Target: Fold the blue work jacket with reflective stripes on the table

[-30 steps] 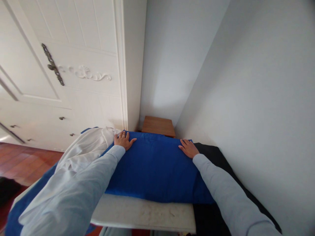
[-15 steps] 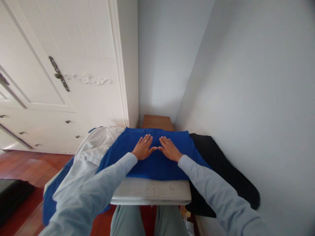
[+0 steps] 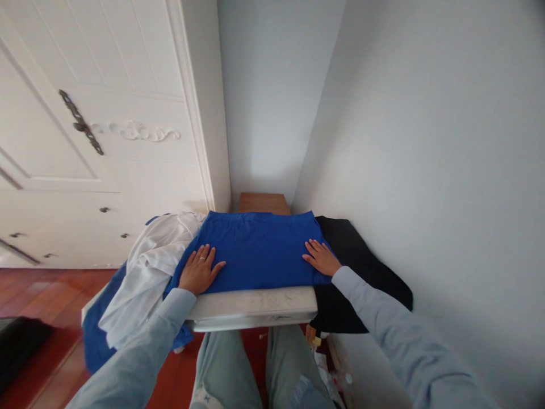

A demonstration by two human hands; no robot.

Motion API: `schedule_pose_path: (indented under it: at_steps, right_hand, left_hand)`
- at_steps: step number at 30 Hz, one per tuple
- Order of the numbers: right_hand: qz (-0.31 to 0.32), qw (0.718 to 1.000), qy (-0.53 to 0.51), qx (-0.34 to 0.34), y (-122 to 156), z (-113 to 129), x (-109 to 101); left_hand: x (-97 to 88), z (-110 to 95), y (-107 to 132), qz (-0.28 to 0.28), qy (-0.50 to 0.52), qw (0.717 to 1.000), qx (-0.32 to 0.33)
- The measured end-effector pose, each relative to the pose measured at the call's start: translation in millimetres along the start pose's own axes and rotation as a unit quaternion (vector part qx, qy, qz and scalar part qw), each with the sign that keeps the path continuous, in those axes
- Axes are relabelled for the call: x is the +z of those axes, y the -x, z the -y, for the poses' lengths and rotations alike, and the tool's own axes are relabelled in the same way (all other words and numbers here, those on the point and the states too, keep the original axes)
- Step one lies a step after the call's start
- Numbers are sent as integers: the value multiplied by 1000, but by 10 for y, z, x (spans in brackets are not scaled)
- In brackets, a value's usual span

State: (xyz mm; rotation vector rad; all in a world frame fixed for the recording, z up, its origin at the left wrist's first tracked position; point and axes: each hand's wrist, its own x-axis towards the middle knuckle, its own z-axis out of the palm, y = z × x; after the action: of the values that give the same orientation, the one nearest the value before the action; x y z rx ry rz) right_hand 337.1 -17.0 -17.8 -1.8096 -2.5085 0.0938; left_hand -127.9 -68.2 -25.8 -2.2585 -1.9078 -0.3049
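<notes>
blue cloth (image 3: 259,247) lies smooth under flat hands.

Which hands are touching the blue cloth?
Touching, both. Head view: left hand lies palm-down on the blue cloth at its left edge, right hand palm-down on its right edge; no gap visible.

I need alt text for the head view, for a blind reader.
The left hand and right hand lie flat on a blue cloth spread over a white board; a white cloth lies left, a black cloth right.

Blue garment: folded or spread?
Folded: blue garment lies as a compact straight-edged rectangle on the white board, left hand and right hand flat on it.
</notes>
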Motion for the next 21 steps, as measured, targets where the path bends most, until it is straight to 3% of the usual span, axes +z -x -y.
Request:
schedule_pose_path:
  at_steps: [5, 10, 12, 15, 21]
  right_hand:
    - [-15, 993, -49, 107, 284, -334, 111]
    - [-99, 979, -116, 139, 508, -437, 114]
    - [-129, 951, -208, 187, 543, -440, 56]
    - [-133, 888, -357, 259, 539, -453, -56]
    - [-121, 829, -481, 257, 612, -581, -212]
  left_hand:
    - [-7, -61, 73, -29, -4, 998, -49]
    - [1, -84, 51, -45, 10, 997, -56]
    - [1, -76, 48, -46, 20, 997, -56]
    - [-4, -67, 49, -44, 32, 997, -56]
    - [-11, -56, 46, -33, 40, 997, -62]
